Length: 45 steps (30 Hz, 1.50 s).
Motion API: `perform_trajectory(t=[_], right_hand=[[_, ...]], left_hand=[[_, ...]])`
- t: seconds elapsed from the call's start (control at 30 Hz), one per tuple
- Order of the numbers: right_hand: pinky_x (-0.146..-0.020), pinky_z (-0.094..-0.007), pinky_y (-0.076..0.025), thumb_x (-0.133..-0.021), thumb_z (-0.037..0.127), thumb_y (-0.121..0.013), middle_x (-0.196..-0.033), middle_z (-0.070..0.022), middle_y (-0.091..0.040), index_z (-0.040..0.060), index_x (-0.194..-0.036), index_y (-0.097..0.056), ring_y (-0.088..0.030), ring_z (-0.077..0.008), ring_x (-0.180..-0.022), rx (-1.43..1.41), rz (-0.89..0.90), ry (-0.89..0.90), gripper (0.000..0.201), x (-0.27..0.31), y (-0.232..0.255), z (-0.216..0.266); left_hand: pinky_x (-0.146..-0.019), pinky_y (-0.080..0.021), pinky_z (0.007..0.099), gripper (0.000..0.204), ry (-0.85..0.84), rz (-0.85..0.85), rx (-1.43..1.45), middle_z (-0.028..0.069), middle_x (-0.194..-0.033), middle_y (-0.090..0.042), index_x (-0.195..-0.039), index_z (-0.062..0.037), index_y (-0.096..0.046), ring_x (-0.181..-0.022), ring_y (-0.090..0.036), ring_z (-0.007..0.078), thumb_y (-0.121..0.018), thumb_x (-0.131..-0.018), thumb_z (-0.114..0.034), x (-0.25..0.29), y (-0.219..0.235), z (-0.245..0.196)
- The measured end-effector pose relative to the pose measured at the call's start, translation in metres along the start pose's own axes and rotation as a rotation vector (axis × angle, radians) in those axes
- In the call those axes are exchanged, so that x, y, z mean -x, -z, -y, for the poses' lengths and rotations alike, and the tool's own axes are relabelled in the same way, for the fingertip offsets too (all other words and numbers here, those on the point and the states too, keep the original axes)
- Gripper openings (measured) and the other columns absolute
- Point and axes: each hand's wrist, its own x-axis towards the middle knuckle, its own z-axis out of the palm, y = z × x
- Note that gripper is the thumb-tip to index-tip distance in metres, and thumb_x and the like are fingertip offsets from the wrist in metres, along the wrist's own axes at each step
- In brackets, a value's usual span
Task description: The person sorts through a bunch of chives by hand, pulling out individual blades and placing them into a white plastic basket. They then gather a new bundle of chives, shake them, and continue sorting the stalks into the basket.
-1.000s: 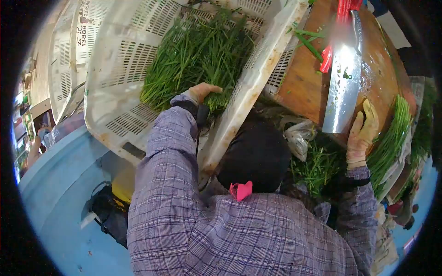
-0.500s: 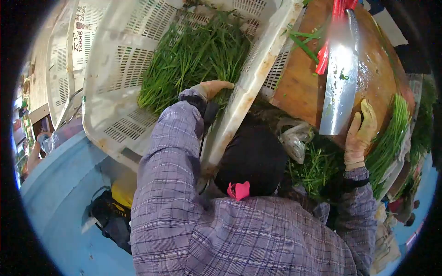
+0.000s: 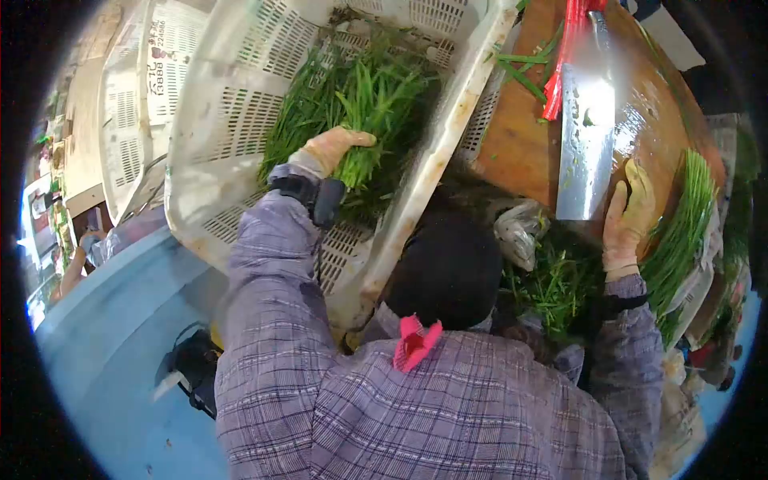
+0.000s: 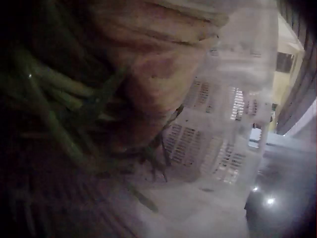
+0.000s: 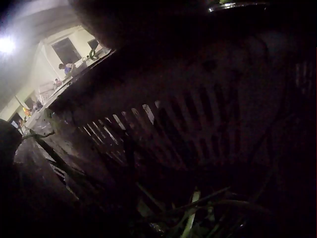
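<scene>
Inside the white slotted crate (image 3: pixel 232 136), my left hand (image 3: pixel 328 152) grips a bunch of long leafy greens (image 3: pixel 368 120). Its leaf ends point away from me, above a darker heap of the same greens (image 3: pixel 300 108). Up close in the left wrist view, stalks (image 4: pixel 74 144) come out beneath the curled left hand (image 4: pixel 158 74). My right hand (image 3: pixel 628 212) rests at the near edge of a wooden chopping board (image 3: pixel 520 152), fingers extended and holding nothing. A broad cleaver (image 3: pixel 588 152) with a red handle (image 3: pixel 564 60) lies on the board beside it.
Thin green stalks (image 3: pixel 680 232) lie in a bundle right of the right hand. Cut greens (image 3: pixel 560 288) and a clear plastic bag (image 3: pixel 516 232) sit below the board. A blue tub wall (image 3: pixel 120 304) curves around the left side. More crates (image 3: pixel 124 120) stand far left.
My left hand has moved left from beside the crate's right wall, drawing a bunch of greens up from the heap. The right hand stays at the board's edge.
</scene>
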Motion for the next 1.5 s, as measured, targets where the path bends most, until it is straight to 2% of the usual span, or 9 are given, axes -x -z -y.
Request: perform_trajectory(t=[0.2, 0.3, 0.43, 0.7, 0.8, 1.17, 1.33, 1.4, 1.5], right_hand=[[-0.099, -0.0408, -0.042, -0.087, 0.008, -0.056, -0.116, -0.0168, -0.061, -0.0006, -0.116, -0.06, -0.056, -0.0333, -0.11, 0.001, -0.045, -0.02, 0.03, 0.005, -0.004, -0.002], [-0.098, -0.0411, -0.043, -0.085, 0.006, -0.058, -0.116, -0.0172, -0.061, 0.0001, -0.116, -0.06, -0.056, -0.0336, -0.109, 0.023, -0.072, -0.001, 0.031, 0.002, -0.005, 0.001], [-0.098, -0.0423, -0.043, -0.082, 0.005, -0.06, -0.114, -0.0172, -0.06, 0.0017, -0.116, -0.059, -0.056, -0.0341, -0.108, -0.058, -0.124, 0.003, 0.034, 0.007, -0.012, -0.007], [-0.105, -0.0429, -0.036, -0.087, 0.013, -0.06, -0.126, -0.0181, -0.053, 0.0019, -0.128, -0.051, -0.048, -0.0341, -0.12, -0.253, -0.147, -0.173, 0.043, 0.005, 0.01, 0.017], [-0.103, -0.0357, -0.038, -0.09, 0.011, -0.061, -0.128, -0.017, -0.052, 0.0021, -0.13, -0.05, -0.047, -0.0268, -0.122, -0.869, -0.303, -0.196, 0.042, 0.011, 0.036, 0.067], [-0.096, -0.0326, -0.044, -0.089, 0.024, -0.067, -0.119, -0.0148, -0.059, -0.002, -0.128, -0.051, -0.057, -0.0223, -0.111, -1.207, 0.081, -0.228, 0.05, 0.04, 0.092, 0.142], [-0.096, -0.0342, -0.044, -0.083, 0.025, -0.071, -0.126, -0.0177, -0.055, -0.0028, -0.136, -0.042, -0.055, -0.0257, -0.114, -1.188, 0.178, -0.102, 0.066, 0.0, 0.132, 0.215], [-0.096, -0.0352, -0.045, -0.082, 0.023, -0.068, -0.127, -0.0194, -0.053, -0.005, -0.134, -0.042, -0.054, -0.0266, -0.116, -1.185, 0.094, 0.258, 0.065, -0.023, 0.107, 0.24], [-0.096, -0.0362, -0.044, -0.084, 0.022, -0.063, -0.125, -0.0182, -0.056, 0.0015, -0.131, -0.048, -0.055, -0.0296, -0.114, -1.423, 0.145, 0.377, 0.053, -0.052, 0.029, 0.274]], left_hand=[[-0.065, -0.06, 0.0401, 0.031, 0.338, -0.127, 0.844, 0.0121, -0.093, -0.068, -0.11, 0.0019, -0.059, -0.076, -0.068, 0.0282, -0.064, -0.085, -0.014, 0.069, 0.031, -0.092], [-0.064, -0.06, 0.0411, 0.031, 0.037, -0.073, 0.984, 0.0122, -0.093, -0.067, -0.11, 0.0023, -0.059, -0.08, -0.068, 0.0296, -0.066, -0.084, -0.014, 0.098, 0.035, -0.11], [-0.065, -0.058, 0.0361, 0.04, -0.249, -0.268, 0.34, 0.01, -0.096, -0.067, -0.113, 0.0002, -0.059, -0.081, -0.067, 0.0247, -0.07, -0.081, -0.02, 0.105, 0.023, -0.107], [-0.065, -0.057, 0.0344, 0.045, -0.293, -0.028, 0.795, 0.0111, -0.095, -0.066, -0.114, 0.0016, -0.058, -0.075, -0.065, 0.022, -0.07, -0.079, -0.024, 0.181, 0.009, -0.188], [-0.071, -0.057, 0.0373, 0.052, -0.374, 0.035, 0.644, 0.012, -0.099, -0.065, -0.119, 0.0024, -0.056, -0.083, -0.065, 0.0234, -0.07, -0.079, -0.027, 0.199, 0.012, -0.208], [-0.071, -0.058, 0.0404, 0.056, -0.606, 0.235, 0.308, 0.012, -0.1, -0.062, -0.122, 0.0022, -0.052, -0.095, -0.065, 0.0284, -0.062, -0.081, -0.035, 0.252, -0.041, -0.324], [-0.076, -0.057, 0.0424, 0.055, -0.67, 0.263, 0.278, 0.0153, -0.1, -0.064, -0.121, 0.0009, -0.052, -0.091, -0.066, 0.0282, -0.061, -0.082, -0.037, 0.268, -0.061, -0.342], [-0.078, -0.056, 0.0424, 0.051, -0.724, 0.358, 0.395, 0.0202, -0.1, -0.065, -0.12, -0.0012, -0.053, -0.089, -0.067, 0.0282, -0.059, -0.083, -0.036, 0.269, -0.064, -0.334], [-0.078, -0.057, 0.0429, 0.052, -0.727, 0.262, 0.428, 0.0212, -0.102, -0.065, -0.122, -0.0008, -0.052, -0.089, -0.067, 0.0291, -0.059, -0.084, -0.035, 0.288, -0.067, -0.328]])
